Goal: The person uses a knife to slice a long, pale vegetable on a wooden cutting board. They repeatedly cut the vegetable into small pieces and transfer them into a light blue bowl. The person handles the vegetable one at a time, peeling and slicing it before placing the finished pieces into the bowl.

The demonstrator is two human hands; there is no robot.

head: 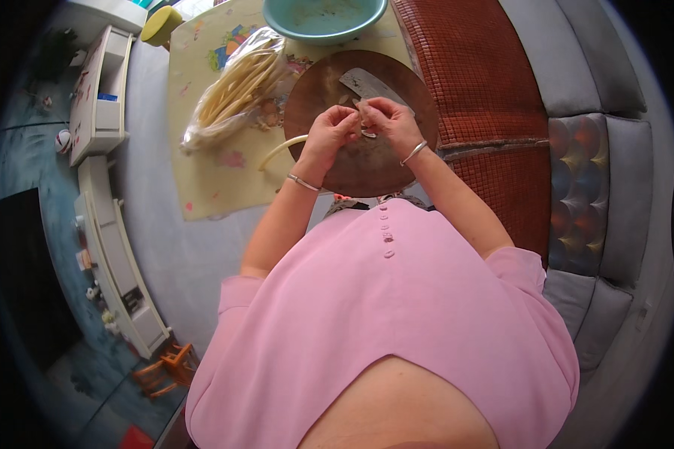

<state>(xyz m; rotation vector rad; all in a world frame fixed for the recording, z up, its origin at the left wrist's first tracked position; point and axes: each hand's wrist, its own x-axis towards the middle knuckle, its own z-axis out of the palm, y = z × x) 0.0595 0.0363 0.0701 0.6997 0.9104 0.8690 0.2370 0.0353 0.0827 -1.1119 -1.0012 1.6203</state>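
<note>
Over a round brown wooden cutting board (342, 174), my left hand (336, 130) and my right hand (389, 120) meet with fingertips pinched together. Both pinch a small pale-brown piece between them, too small to name. A cleaver's broad blade (368, 84) lies flat on the board beyond my right hand, its lower end hidden by that hand. Small pale scraps (344, 99) lie near the blade. One long pale-yellow stalk (278, 150) reaches over the board's left edge beside my left wrist. A clear plastic bag (194, 136) left of the board holds several similar long stalks (238, 90).
A turquoise basin (326, 38) stands beyond the board on a yellow patterned cloth (219, 191). Peel-like scraps (269, 115) lie between bag and board. A sofa with a red-brown woven cover (477, 84) is on the right. A yellow-topped stool (162, 25) stands at the upper left.
</note>
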